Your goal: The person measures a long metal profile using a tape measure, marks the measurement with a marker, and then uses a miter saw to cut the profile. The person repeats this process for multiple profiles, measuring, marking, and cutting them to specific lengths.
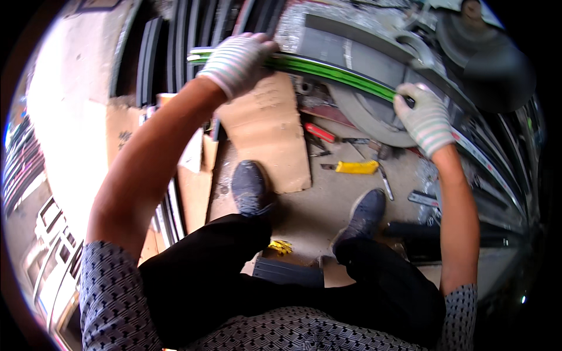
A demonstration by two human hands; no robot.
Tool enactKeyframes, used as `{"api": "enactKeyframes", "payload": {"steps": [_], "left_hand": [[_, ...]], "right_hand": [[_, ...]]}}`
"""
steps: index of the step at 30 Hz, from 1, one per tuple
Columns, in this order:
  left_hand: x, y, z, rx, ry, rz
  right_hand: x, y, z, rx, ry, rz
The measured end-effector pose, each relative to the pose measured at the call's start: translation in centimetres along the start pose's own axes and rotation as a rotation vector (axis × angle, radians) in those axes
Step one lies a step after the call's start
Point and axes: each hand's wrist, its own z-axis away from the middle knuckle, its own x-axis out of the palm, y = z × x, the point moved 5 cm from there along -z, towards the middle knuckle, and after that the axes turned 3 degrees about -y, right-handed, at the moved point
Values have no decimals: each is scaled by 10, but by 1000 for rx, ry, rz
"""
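Note:
A long green-and-black profile strip [333,72] runs across the upper middle, tilted slightly down to the right. My left hand [237,63], in a white striped knit glove, is closed over the strip near its left end, which sticks out past the wrist. At the strip's right end my right hand [422,114], gloved alike, grips it with bent fingers; a small dark piece shows by the thumb. Beneath and behind the strip is a grey metal machine base [357,55] with a curved rim [374,120]. My right fingers partly hide the strip's end.
A large blurred round saw guard [477,55] looms at the upper right. Dark profiles [181,41] lie at the upper left. Cardboard [272,134] covers floor by my left shoe. A yellow utility knife [357,168] and red-handled tool [320,132] lie between my feet and the machine.

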Motion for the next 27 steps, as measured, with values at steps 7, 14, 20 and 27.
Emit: {"api": "enactKeyframes", "payload": {"steps": [7, 14, 20, 27], "left_hand": [[-2, 6, -2, 37, 39, 66], [0, 8, -2, 36, 18, 89], [1, 8, -2, 27, 23, 79], [-4, 13, -3, 42, 14, 69]], "right_hand": [[6, 12, 0, 77, -84, 45], [-1, 50, 12, 156, -115, 57], [0, 80, 25, 164, -104, 3], [-3, 100, 32, 199, -78, -13]]}}
